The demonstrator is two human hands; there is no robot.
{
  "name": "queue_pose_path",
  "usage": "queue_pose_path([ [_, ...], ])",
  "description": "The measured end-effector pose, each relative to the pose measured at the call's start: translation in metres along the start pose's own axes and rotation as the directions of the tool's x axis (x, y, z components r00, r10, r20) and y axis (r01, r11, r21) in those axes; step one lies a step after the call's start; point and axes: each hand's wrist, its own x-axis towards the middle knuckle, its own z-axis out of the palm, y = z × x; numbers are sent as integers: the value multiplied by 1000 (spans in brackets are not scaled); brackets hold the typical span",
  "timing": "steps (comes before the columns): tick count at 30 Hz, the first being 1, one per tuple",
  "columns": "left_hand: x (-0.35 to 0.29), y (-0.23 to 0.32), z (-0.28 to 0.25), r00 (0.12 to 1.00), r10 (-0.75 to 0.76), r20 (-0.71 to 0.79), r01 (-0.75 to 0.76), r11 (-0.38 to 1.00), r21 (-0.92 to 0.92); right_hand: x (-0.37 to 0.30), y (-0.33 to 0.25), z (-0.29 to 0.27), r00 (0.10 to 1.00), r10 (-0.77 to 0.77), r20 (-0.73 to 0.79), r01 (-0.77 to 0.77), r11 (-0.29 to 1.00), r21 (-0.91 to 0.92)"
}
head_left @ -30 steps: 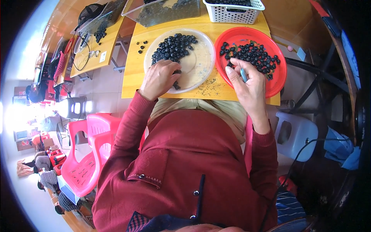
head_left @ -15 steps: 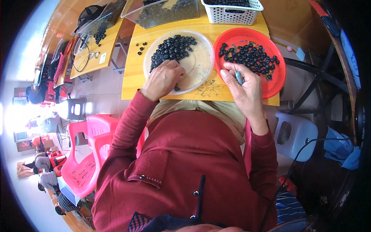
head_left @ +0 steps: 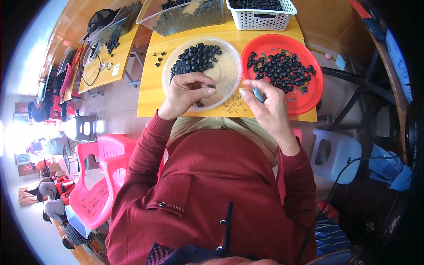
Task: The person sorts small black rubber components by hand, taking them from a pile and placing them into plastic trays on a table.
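My left hand (head_left: 182, 95) is over the near left part of a clear round tray (head_left: 227, 73), pinching a small dark round bead (head_left: 211, 86) between thumb and fingertips. A heap of similar dark beads (head_left: 194, 58) lies in that tray. Level with it, at the near left rim of a red round tray (head_left: 304, 102), my right hand (head_left: 273, 109) is closed around a small light-blue tool (head_left: 258, 95). Its working end is too small to make out. Many dark beads (head_left: 282, 70) are spread over the red tray. The two hands are apart, fingertips facing each other.
Behind the trays stand a clear bin (head_left: 190, 24) and a white perforated basket (head_left: 260, 20), both holding dark beads. A few loose beads (head_left: 158, 59) and some crumbs (head_left: 236, 106) lie on the yellow table (head_left: 150, 92). Pink chairs (head_left: 99, 194) are at left, a pale stool (head_left: 338, 154) at right.
My left hand has lifted from the beads in the clear tray and moved right with a bead. My right hand has shifted slightly left and nearer, still holding the light-blue tool.
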Motion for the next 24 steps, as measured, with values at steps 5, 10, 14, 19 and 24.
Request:
queue_pose_path([
  [5,-2,-5,5,989,-148,-14,123,867,-484,-1,2,3,996,51,68,-48,998,-37],
  [10,-6,-3,14,989,-146,25,129,768,-627,-4,6,9,998,-15,69,17,999,-30],
  [14,-8,-4,22,982,-185,37,161,717,-678,-3,0,10,993,-6,116,13,998,-61],
  [19,-8,-7,27,982,-176,62,165,659,-734,-4,-2,11,991,-32,126,40,997,-59],
  [24,-10,-13,31,983,-166,75,159,582,-798,-4,-4,14,986,-75,147,85,995,-59],
])
